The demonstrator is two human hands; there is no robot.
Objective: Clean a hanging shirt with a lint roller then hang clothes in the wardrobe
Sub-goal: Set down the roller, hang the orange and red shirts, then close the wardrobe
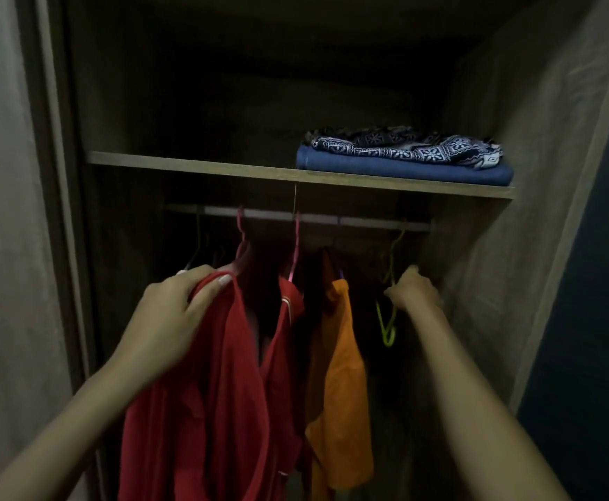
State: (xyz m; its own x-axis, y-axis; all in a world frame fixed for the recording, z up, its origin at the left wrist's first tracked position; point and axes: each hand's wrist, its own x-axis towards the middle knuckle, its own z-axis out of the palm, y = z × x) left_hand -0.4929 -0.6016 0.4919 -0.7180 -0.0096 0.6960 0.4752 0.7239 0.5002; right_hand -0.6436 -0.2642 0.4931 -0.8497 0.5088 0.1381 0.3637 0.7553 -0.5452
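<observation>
Inside a dim wardrobe, the left hand [172,312] grips the shoulder of a red shirt [219,392] hanging from the rail [368,223] above. The right hand [415,289] pinches an empty green hanger [388,320]. Tugging the shirt could slip it off its pink hanger [240,233].

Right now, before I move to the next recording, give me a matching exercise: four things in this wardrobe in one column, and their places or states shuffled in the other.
Things:
1. red fabric garment
2. orange fabric garment
3. yellow-green wire hanger
4. folded blue cloth

Places or states:
A. lies on the wooden shelf, under a patterned cloth
B. gripped by the left hand
C. held by the right hand
D. hangs between the red garment and the hanger

Pairs: 1-B, 2-D, 3-C, 4-A
</observation>
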